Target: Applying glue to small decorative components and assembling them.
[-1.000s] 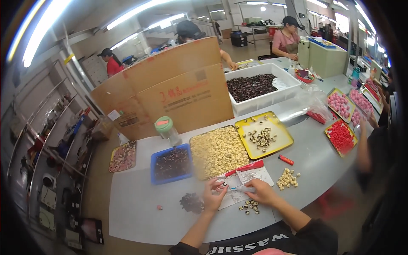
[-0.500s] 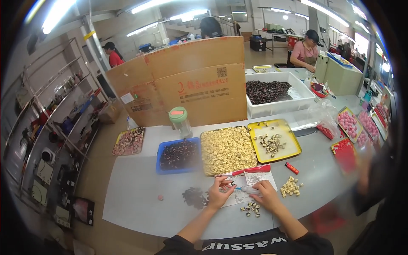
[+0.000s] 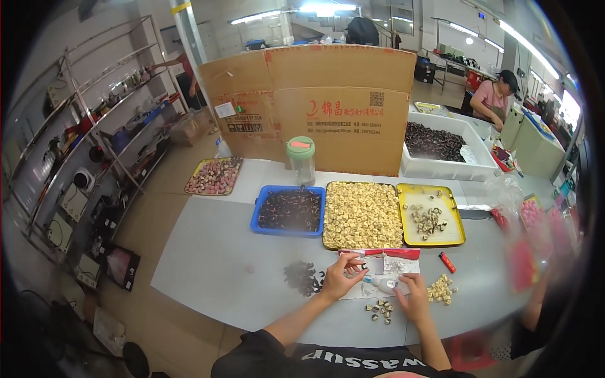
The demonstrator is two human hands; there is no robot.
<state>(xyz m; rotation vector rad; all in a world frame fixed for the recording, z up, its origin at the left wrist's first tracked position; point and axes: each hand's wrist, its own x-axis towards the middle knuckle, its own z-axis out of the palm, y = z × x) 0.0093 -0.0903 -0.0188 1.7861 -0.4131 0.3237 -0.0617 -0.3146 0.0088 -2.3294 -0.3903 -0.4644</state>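
Note:
My left hand [image 3: 343,277] pinches a small dark curved piece [image 3: 364,266] between thumb and fingertips. In my right hand [image 3: 413,299] is the rear end of a small clear squeeze bottle [image 3: 383,285]; its blue tip points left, just below the piece. Both hands are over a white paper sheet [image 3: 353,291] with a red-edged box piece [image 3: 403,254] on it. Several gold-and-dark small parts [image 3: 380,311] lie below the sheet. Right of my right hand sits a pile of small gold parts [image 3: 441,290]. Loose dark curved pieces [image 3: 304,277] lie left of my left hand.
Beyond the hands stand a blue tray [image 3: 255,217] of dark pieces, a tray of gold parts [image 3: 362,214], and a yellow tray [image 3: 450,236]. Behind are a green-lidded bottle [image 3: 301,160], a cardboard sheet [image 3: 334,82] and a white bin [image 3: 447,170]. A person's arm [image 3: 539,302] is at right.
The view has turned left, shifting the scene rightward in the picture. My right hand's fingers now sit farther back on the squeeze bottle, baring more of it. My left hand keeps its pinch.

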